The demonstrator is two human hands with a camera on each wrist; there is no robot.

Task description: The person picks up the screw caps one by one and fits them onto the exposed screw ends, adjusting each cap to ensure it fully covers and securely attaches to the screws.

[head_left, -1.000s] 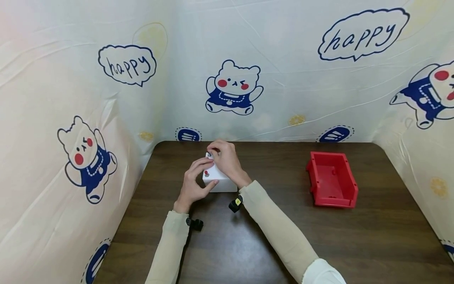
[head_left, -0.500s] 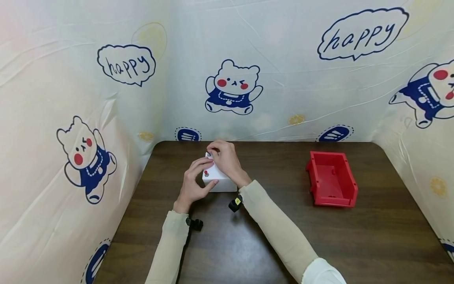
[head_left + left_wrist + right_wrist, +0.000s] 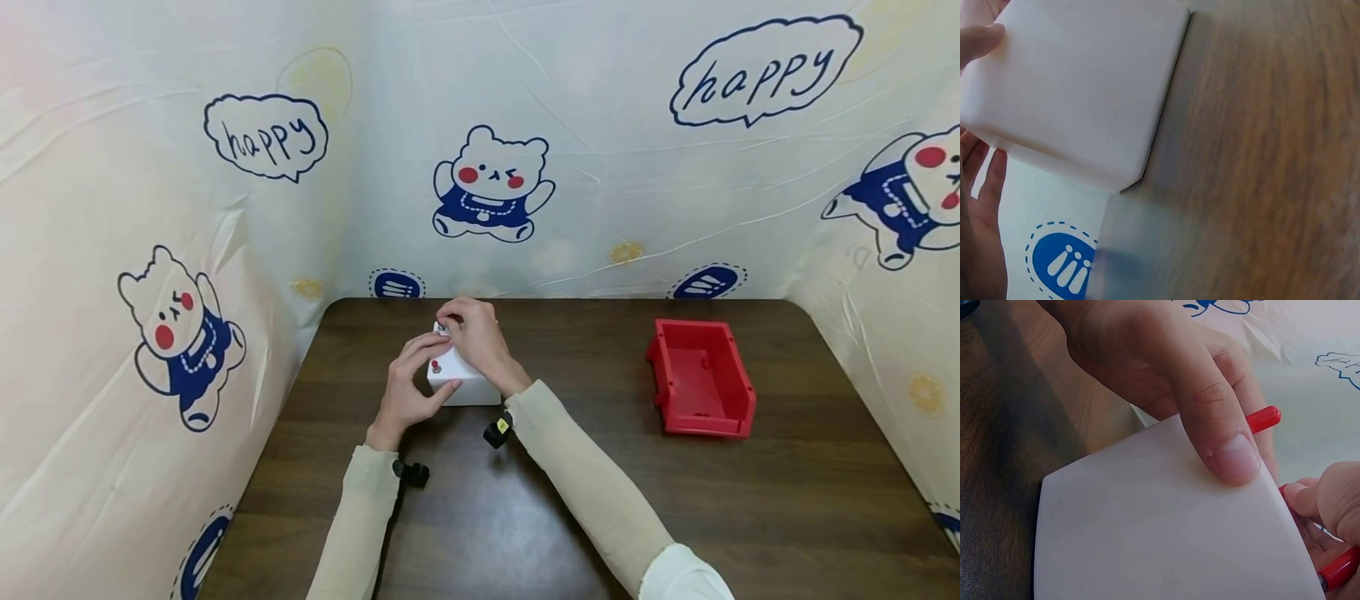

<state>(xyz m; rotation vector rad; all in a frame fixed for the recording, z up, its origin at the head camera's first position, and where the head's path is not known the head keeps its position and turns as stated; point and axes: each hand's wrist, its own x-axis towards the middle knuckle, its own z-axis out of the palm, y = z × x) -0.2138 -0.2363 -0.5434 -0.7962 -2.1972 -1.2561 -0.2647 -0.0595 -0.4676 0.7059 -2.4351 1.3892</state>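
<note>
A white box [image 3: 471, 390] with red-capped switch levers stands at the table's far left. My left hand [image 3: 408, 390] grips it, thumb on the near face and fingers across the other side, as the left wrist view also shows. One red-capped lever [image 3: 437, 366] shows between this thumb and fingers. At the box's far end my right hand [image 3: 480, 337] pinches a small lever, mostly hidden by the fingertips. In the right wrist view, a red cap [image 3: 1266, 419] juts out beside the left thumb, and another red cap [image 3: 1340, 570] is at the lower right, near my right fingers.
A red plastic bin [image 3: 705, 379] stands on the right of the dark wooden table [image 3: 585, 350]. Printed cloth [image 3: 600, 183] hangs behind the table and along its sides. Each wrist carries a small black camera [image 3: 497, 432].
</note>
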